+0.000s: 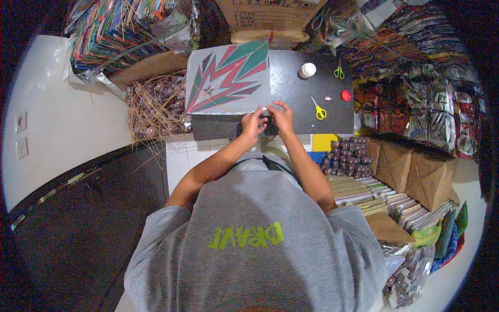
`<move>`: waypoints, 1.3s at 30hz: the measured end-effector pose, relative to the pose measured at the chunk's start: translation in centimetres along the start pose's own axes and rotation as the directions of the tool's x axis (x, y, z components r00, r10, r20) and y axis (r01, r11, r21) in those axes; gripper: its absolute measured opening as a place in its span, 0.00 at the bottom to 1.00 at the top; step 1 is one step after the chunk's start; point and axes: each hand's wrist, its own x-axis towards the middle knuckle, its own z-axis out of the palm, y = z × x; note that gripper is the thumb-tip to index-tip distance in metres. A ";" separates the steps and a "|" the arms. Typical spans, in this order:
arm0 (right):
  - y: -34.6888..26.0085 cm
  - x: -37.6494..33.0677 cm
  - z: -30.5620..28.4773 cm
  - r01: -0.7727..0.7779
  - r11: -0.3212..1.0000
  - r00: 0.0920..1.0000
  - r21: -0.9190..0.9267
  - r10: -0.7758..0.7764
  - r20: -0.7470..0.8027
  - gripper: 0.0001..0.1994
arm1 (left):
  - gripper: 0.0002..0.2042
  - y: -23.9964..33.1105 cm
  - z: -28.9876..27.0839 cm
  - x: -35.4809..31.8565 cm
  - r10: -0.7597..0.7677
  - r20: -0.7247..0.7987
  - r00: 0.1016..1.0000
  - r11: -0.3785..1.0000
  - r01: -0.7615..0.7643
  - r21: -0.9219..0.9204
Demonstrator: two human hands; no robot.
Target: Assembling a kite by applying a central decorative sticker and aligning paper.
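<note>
We see a grey sheet (228,78) with a jagged red and green pattern over the left part of the dark surface (312,124), hiding its far left corner. Thin sticks (231,71) cross the sheet, though we lose parts of them in the pattern. At the sheet's near right corner, the left hand (253,126) and right hand (281,117) come close together with fingers bent; whether they pinch the corner or something small, we cannot tell. A black shape (268,126) between the wrists, by the near edge, is too dark to name. Toward the right edge lie yellow scissors (320,111) and a red lid (346,95); green scissors (339,72) lie near the far right corner. Between far edge and centre is a white jar (307,70), its label unreadable to us.
</note>
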 end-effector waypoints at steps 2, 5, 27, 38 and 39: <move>0.9 0.6 -0.2 -0.010 0.992 1.000 0.127 0.011 -0.007 0.22 | 0.18 0.0 0.2 -0.3 0.001 0.023 1.000 0.999 -0.002 0.034; 0.1 0.2 0.2 -0.029 0.998 0.999 0.053 0.030 -0.013 0.21 | 0.16 -0.3 -0.3 0.3 -0.002 0.067 0.998 0.999 -0.002 0.053; -0.3 -0.2 0.1 -0.034 0.998 0.999 -0.048 0.033 -0.020 0.25 | 0.16 0.0 -0.9 1.7 -0.076 0.018 0.997 0.997 0.077 -0.007; 0.9 0.0 0.2 0.008 1.000 1.000 0.017 -0.008 0.009 0.26 | 0.16 0.9 -0.8 1.8 -0.103 -0.139 0.985 0.992 0.112 0.062; 0.6 -0.1 0.2 0.007 1.000 1.000 0.017 -0.007 0.010 0.26 | 0.15 0.9 -0.7 1.7 -0.115 -0.127 0.985 0.991 0.122 0.048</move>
